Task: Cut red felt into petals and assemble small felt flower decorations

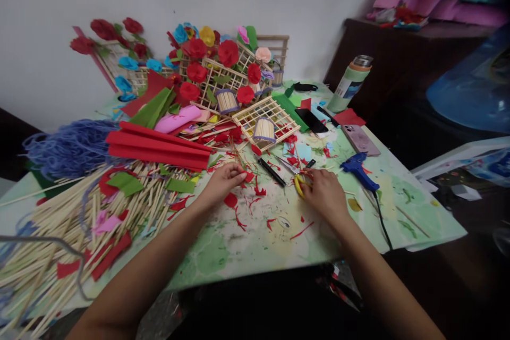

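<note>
My left hand (pixel 223 181) is over the middle of the table, fingers pinched on a small piece of red paper (pixel 248 176). To its right, my right hand (pixel 325 192) has its fingers curled round the yellow handle of a pair of scissors (pixel 298 187). The scissor blades point away to the upper left, low over the tabletop. A black pen-like tool (pixel 271 171) lies between my hands. Red paper scraps (pixel 231 200) are strewn around them.
Behind stand stick lattices with paper flowers (pixel 228 53). Bamboo sticks (pixel 51 239), folded red paper (pixel 159 146) and blue-purple yarn (pixel 71 146) fill the left. At right are a blue glue gun (pixel 360 170) with its cord, a phone (pixel 360 139) and a bottle (pixel 349 84).
</note>
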Available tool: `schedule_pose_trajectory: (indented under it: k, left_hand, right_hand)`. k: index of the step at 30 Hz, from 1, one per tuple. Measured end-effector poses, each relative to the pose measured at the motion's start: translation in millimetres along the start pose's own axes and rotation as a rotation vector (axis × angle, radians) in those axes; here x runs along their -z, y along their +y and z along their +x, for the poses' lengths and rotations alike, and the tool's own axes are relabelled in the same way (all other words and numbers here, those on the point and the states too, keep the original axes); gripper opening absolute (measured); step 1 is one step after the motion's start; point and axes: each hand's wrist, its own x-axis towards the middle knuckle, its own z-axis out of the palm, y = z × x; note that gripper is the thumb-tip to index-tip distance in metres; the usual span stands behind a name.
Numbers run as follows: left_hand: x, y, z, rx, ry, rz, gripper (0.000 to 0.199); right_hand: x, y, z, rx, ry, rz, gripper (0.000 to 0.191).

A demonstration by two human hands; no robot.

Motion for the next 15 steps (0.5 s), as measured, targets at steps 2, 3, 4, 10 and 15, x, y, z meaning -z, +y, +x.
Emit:
schedule_pose_trajectory:
  k: [2, 3, 4, 10, 15]
  left_hand:
    - [-2.8, -1, -5, 0.065, 0.008, -0.139, 0.038]
    - [-3.9, -2, -7, 0.084, 0.012, -0.182, 0.041]
    - [-4.6, -4, -9, 0.096, 0.019, -0.208, 0.044]
    - [-3.5, -19, -8, 0.129, 0.048, -0.186, 0.038]
    - [-4.9, -27, -7, 0.140, 0.045, -0.239, 0.041]
  right_hand:
    - [-2, 10, -2, -0.010, -0.037, 0.017, 0.040]
    - [-3, 13, -2, -0.001, -0.054, 0.024, 0.041]
    - [-3, 14, -2, 0.013, -0.069, 0.025, 0.042]
    - [6, -10, 1, 0.100, -0.004, -0.080, 0.033]
    - [2, -54, 9, 0.258, -0.119, -0.046, 0.026]
